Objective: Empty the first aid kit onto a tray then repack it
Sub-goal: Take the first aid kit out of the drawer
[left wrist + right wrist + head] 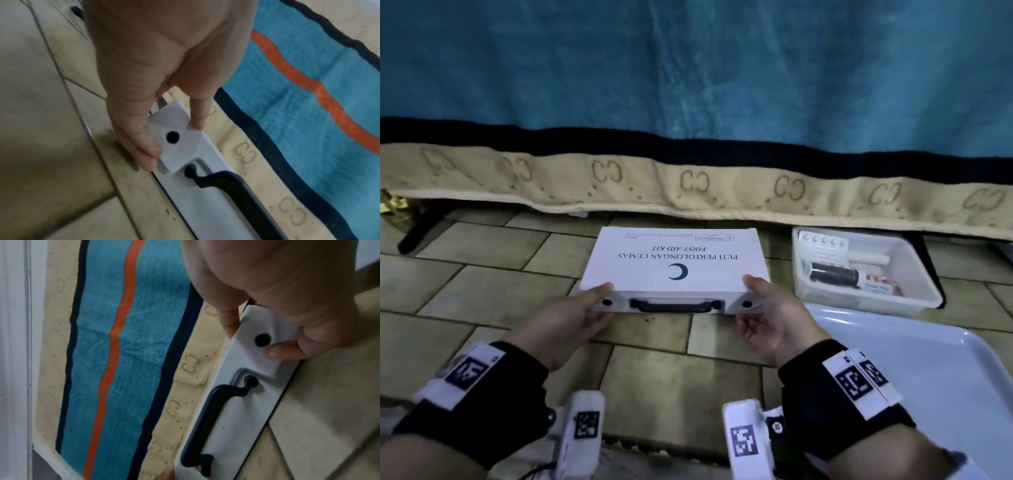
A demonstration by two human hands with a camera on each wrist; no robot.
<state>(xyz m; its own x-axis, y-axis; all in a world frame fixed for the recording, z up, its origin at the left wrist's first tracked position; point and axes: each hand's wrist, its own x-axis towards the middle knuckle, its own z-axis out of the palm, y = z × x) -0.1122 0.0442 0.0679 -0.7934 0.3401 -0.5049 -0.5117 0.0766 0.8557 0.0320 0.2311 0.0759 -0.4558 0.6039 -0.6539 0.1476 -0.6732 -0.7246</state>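
Note:
A white first aid kit case (674, 260) lies shut and flat on the tiled floor, its black handle (676, 305) facing me. My left hand (582, 308) grips the case's near left corner (174, 138), thumb on the lid and fingers under the front edge. My right hand (767, 308) grips the near right corner (261, 340) the same way. A white tray (928, 370) sits on the floor at the lower right, beside my right wrist.
A clear plastic bin (914, 301) right of the case holds a pill blister pack (823, 241), a dark bottle (834, 274) and small boxes. A teal blanket (688, 68) with a beige patterned hem hangs down just behind the case. Beige floor tiles lie to the left.

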